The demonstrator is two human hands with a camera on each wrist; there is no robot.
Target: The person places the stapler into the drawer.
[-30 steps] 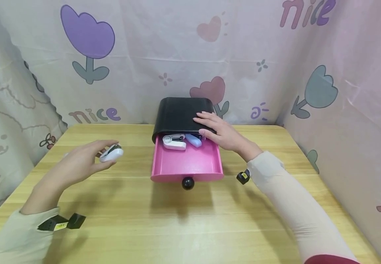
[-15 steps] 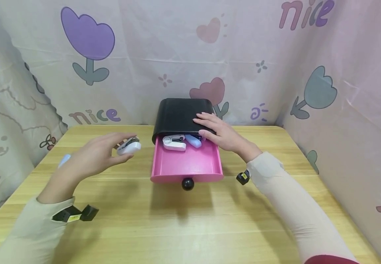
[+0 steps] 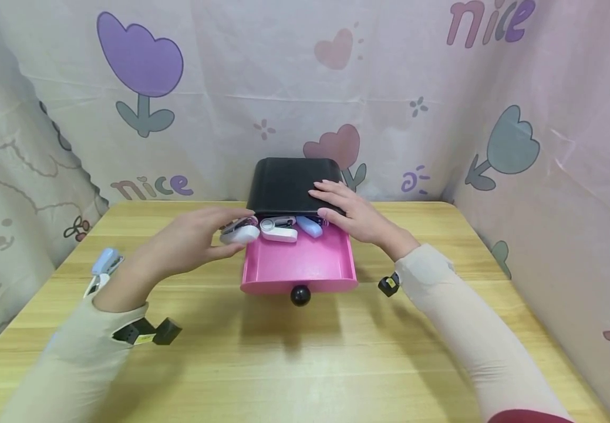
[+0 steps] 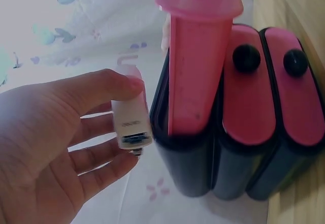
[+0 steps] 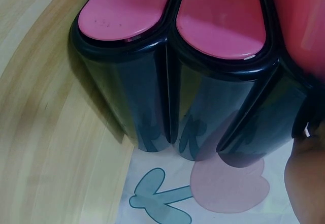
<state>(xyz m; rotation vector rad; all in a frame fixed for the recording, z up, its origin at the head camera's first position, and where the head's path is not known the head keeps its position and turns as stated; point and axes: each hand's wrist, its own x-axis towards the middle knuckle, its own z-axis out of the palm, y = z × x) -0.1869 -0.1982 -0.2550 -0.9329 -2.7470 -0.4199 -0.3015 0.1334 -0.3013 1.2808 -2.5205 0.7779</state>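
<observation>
My left hand point(image 3: 183, 244) pinches a small white stapler point(image 3: 241, 235) between thumb and fingers, at the left edge of the pulled-out pink drawer point(image 3: 302, 261). In the left wrist view, the stapler point(image 4: 131, 117) hangs beside the drawer, its metal end showing. Inside the drawer, towards the back, lie another white stapler point(image 3: 279, 234) and a light-blue stapler point(image 3: 309, 227). A dark item beside them is partly hidden. My right hand point(image 3: 357, 214) rests with extended fingers on top of the black drawer cabinet point(image 3: 283, 182).
Below the pulled-out drawer, the cabinet has two shut pink drawers point(image 4: 249, 97) with black knobs. A blue stapler point(image 3: 106, 261) and a white item point(image 3: 97, 284) lie on the wooden table point(image 3: 305, 376) by my left forearm. A printed curtain point(image 3: 231, 129) hangs behind.
My left hand has carried the white stapler rightward to the drawer's left edge, uncovering the blue stapler on the table. My right hand stays on the cabinet.
</observation>
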